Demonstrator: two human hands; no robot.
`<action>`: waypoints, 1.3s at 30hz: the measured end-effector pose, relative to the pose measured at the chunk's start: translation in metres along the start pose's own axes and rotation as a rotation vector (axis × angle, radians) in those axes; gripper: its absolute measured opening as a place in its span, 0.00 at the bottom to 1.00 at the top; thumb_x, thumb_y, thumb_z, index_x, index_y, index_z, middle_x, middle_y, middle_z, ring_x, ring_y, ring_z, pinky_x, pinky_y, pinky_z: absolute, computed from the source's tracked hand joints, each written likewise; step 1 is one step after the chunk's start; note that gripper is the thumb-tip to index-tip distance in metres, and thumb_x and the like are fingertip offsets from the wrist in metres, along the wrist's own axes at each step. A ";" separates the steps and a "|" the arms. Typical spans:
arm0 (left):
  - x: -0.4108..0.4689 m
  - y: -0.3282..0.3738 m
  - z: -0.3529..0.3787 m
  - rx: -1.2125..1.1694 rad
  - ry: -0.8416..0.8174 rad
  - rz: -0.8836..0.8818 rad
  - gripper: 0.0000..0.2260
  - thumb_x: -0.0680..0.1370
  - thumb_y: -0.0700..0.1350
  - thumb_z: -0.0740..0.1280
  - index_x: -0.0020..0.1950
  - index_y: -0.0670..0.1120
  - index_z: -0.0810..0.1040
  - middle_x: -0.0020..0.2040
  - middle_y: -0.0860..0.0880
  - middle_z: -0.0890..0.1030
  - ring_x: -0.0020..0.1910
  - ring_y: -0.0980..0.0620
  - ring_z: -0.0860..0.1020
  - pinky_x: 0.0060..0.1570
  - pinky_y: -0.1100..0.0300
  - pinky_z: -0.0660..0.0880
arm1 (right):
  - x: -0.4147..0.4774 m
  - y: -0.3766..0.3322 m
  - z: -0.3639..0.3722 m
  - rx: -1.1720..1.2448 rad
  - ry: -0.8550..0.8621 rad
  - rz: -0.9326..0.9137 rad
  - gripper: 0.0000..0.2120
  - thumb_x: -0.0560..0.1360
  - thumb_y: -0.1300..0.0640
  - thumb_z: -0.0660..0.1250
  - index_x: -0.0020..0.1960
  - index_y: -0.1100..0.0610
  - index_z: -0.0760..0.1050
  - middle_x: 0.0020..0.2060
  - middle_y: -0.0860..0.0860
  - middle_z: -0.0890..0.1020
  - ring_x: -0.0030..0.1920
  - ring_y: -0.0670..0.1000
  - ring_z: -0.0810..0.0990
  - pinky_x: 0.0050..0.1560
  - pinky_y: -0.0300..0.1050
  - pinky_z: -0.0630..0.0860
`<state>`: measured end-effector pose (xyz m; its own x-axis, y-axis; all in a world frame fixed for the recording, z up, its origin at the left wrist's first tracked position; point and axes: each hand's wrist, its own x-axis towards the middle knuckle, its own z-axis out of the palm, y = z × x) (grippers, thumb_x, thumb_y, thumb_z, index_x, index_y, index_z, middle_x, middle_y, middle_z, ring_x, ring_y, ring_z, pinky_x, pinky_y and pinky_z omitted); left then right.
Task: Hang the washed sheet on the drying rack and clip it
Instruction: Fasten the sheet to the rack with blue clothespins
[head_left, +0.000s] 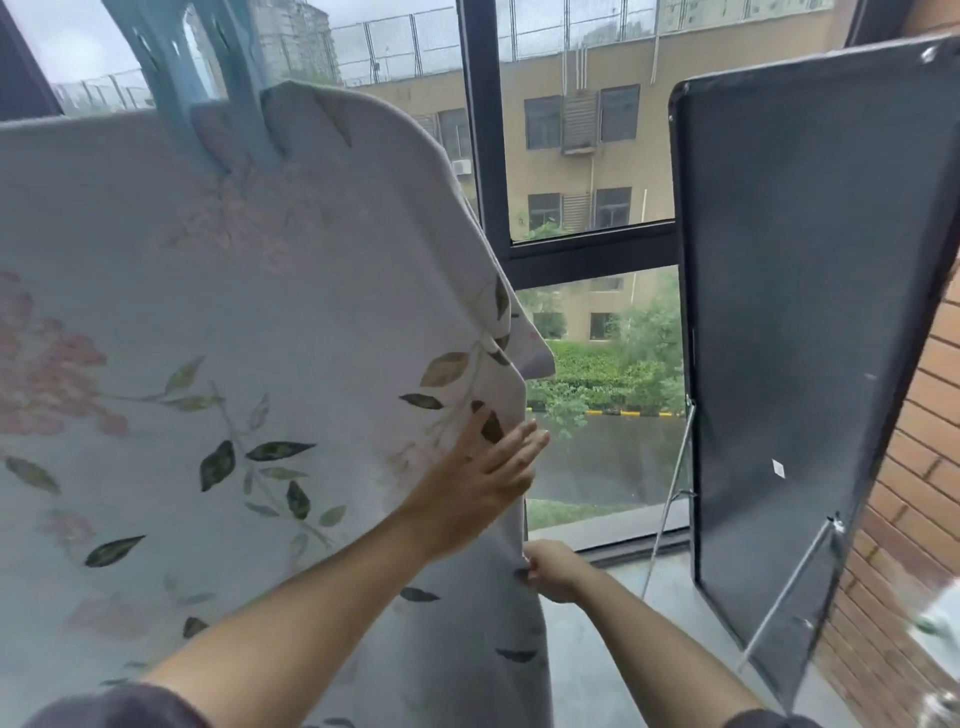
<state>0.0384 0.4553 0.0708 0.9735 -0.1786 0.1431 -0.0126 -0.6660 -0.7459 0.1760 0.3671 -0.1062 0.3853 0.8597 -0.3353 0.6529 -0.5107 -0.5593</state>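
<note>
Place: enclosed home balcony.
Evidence: dark-framed window (483, 156) overlooking street; brick wall (930, 467) right of window; sheet (208, 312) hung left of it.

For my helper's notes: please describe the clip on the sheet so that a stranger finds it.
Find the big floral sheet hanging left of the dark window frame. On its top edge sits the clip: large, pale blue plastic, plain against the flowered cloth.

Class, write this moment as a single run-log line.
sheet: hanging, blue clip on top edge | left grip: flat on sheet near side edge | right grip: pinching sheet edge lower down
</note>
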 end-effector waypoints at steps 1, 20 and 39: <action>0.005 0.000 -0.001 0.035 -0.027 0.021 0.16 0.74 0.38 0.58 0.60 0.44 0.77 0.70 0.41 0.70 0.72 0.41 0.65 0.68 0.33 0.51 | 0.003 0.003 0.002 -0.039 0.030 0.014 0.11 0.73 0.58 0.62 0.53 0.59 0.76 0.53 0.58 0.81 0.53 0.58 0.78 0.45 0.46 0.72; 0.065 0.049 0.044 -0.059 -0.602 0.178 0.12 0.78 0.35 0.57 0.49 0.47 0.78 0.50 0.48 0.79 0.55 0.47 0.71 0.62 0.51 0.61 | 0.042 0.027 0.005 0.104 -0.079 -0.100 0.14 0.68 0.69 0.57 0.37 0.60 0.80 0.32 0.56 0.83 0.32 0.52 0.80 0.42 0.46 0.81; 0.050 0.073 0.061 0.120 -0.528 0.081 0.14 0.78 0.44 0.58 0.54 0.41 0.80 0.49 0.43 0.80 0.53 0.42 0.75 0.65 0.31 0.37 | 0.066 0.015 0.002 1.069 -0.020 0.079 0.33 0.75 0.66 0.62 0.76 0.49 0.56 0.60 0.53 0.78 0.61 0.52 0.77 0.59 0.49 0.75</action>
<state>0.0998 0.4425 -0.0162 0.9534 0.1825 -0.2404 -0.0959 -0.5722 -0.8145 0.2098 0.4163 -0.1383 0.3842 0.8290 -0.4064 -0.2868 -0.3112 -0.9060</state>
